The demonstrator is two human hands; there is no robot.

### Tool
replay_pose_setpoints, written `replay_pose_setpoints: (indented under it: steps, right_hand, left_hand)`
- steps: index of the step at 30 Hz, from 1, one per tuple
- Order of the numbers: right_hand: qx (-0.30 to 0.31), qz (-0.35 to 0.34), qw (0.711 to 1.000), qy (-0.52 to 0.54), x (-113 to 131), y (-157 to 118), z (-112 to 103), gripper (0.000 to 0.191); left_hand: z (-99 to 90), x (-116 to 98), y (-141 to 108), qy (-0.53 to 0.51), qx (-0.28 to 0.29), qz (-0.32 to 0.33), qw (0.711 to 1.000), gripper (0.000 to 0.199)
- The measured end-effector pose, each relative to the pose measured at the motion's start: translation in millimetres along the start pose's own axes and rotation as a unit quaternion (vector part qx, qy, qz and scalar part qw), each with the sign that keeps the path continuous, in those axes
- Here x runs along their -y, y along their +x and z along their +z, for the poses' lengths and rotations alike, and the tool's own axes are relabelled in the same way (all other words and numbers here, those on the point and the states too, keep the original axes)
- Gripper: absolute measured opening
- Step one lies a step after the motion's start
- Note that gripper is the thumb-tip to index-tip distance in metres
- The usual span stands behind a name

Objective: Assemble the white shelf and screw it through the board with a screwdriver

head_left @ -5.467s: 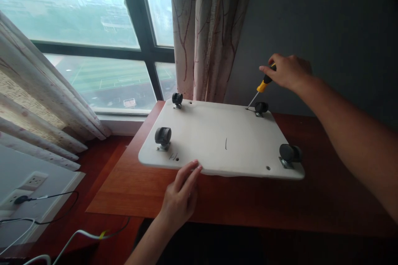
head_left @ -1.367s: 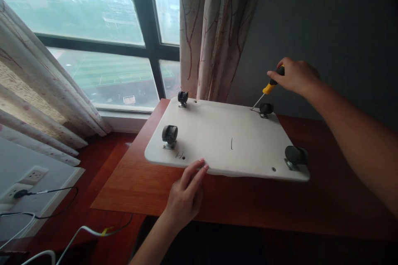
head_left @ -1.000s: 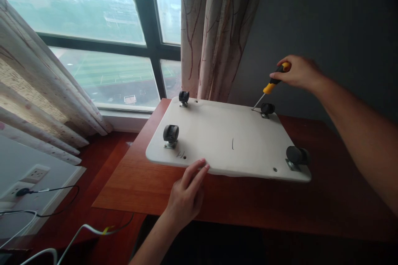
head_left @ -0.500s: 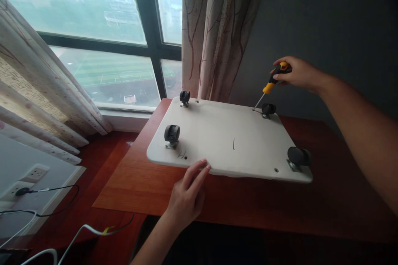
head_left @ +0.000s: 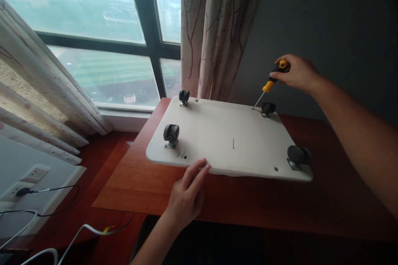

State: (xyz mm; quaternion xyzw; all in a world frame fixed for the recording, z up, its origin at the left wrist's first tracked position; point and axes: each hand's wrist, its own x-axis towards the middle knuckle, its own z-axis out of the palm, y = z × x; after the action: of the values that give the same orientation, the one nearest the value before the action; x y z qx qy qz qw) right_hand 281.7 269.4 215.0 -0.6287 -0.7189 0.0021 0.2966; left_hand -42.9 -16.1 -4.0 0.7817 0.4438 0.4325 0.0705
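A white board [head_left: 211,132] with rounded corners lies on the wooden table, its casters facing up. My right hand [head_left: 295,71] grips a yellow and black screwdriver [head_left: 269,84], tilted, with its tip down at a hole near the board's far right edge. Right beside that tip is a black caster [head_left: 268,108]. My left hand [head_left: 188,192] rests its fingertips on the board's near edge, the fingers stretched out and holding nothing. Other casters stand at the far left [head_left: 184,97], near left [head_left: 171,133] and near right [head_left: 297,156] corners. Pencil-like marks show on the board.
The reddish wooden table [head_left: 130,182] extends under and around the board. A window [head_left: 108,66] and a patterned curtain [head_left: 214,29] stand behind. At lower left are a wall outlet [head_left: 21,190] with a black plug and a white cable [head_left: 73,240].
The right hand's grip on the screwdriver handle has shifted slightly, with the fingers drawn closer round it. The tip stays at the same hole. The left hand has hardly moved.
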Motion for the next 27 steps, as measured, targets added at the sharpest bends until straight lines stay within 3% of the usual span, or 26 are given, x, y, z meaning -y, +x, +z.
replay_pose_setpoints:
  steps: [6, 11, 14, 19, 21, 23, 27]
  right_hand:
    - [-0.005, -0.008, 1.000, -0.007, 8, -5, -8, 0.058]
    - [-0.087, -0.065, 0.994, 0.002, 19, -19, -29, 0.074]
    - [-0.079, -0.102, 0.985, 0.118, 40, -56, -42, 0.070]
    - [-0.045, -0.114, 0.943, 0.308, 87, -154, -45, 0.058]
    - [0.007, -0.117, 0.932, 0.344, 103, -191, -37, 0.052]
    - [0.055, -0.129, 0.941, 0.307, 119, -220, -24, 0.054]
    - [0.069, -0.219, 0.925, 0.302, 151, -254, 9, 0.060]
  left_hand:
    - [-0.4, -1, 1, -0.020, -0.012, -0.002, 1.000, 0.069]
    - [-1.5, -3, 3, -0.039, -0.015, -0.002, 0.999, 0.071]
    - [-1.8, -4, 3, -0.042, -0.025, 0.000, 0.999, 0.070]
    - [-9.0, -7, 0, -0.069, -0.085, 0.009, 0.994, 0.056]
    - [-16.4, -13, 1, -0.098, -0.094, -0.003, 0.991, 0.049]
    - [-26.0, -22, 6, -0.133, -0.079, -0.022, 0.988, 0.049]
    - [-47.6, -42, 24, -0.141, -0.045, -0.019, 0.989, 0.081]
